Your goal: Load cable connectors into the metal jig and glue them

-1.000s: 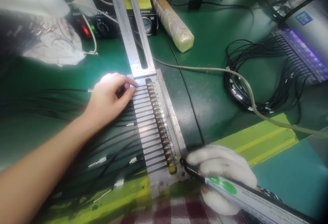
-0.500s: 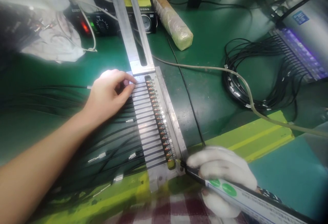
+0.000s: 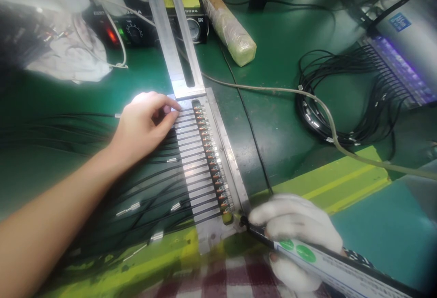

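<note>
Pen-shaped tool (image 3: 307, 253), one, two green stickers; lower right.
Right hand (image 3: 297, 225), one, white-covered; fingers wrapped round the tool's barrel, probably to steady its tip beside the jig.
Metal jig (image 3: 227, 161), one; centre of frame.
Black cables (image 3: 208, 217), about fifteen, exact count unclear; laid side by side across the jig, seemingly to keep ends evenly spaced.
Left hand (image 3: 146, 120), one, bare; thumb and forefinger nearly together at the row's upper end, whether pinching a cable cannot be told.
Wrapped bar (image 3: 232, 29), one; upper centre.
</note>
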{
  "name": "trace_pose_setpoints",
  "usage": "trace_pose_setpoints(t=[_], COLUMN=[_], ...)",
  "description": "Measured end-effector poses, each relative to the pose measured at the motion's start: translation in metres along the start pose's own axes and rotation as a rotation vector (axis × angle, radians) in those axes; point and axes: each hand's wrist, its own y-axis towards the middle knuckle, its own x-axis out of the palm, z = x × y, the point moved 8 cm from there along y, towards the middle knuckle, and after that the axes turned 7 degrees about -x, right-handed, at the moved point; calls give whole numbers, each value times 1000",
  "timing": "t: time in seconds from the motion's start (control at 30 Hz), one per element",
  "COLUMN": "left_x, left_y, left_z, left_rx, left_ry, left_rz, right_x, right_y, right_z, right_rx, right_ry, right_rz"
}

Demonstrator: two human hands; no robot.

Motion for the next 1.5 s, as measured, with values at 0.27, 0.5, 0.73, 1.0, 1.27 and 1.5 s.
trace_pose_setpoints(t=[0.27, 0.5, 0.73, 1.0, 1.27, 1.5], left_x=[-2, -1, -1, 1, 1, -13], left_y=[-1, -1, -1, 0, -1, 14], left_z=[2, 0, 1, -5, -4, 35], left_rx=[-7, -4, -10, -5, -19, 57], left_ry=[16, 10, 10, -36, 81, 390], left_rz=[-20, -12, -21, 8, -8, -87], right_x=[-1, 0, 0, 0, -15, -64], right_y=[-2, 0, 3, -4, 6, 51], right_z=[1, -1, 0, 6, 8, 74], right_rx=[-8, -2, -3, 31, 154, 231], right_ry=[3, -21, -19, 7, 148, 686], right_rz=[-27, -7, -11, 19, 197, 541])
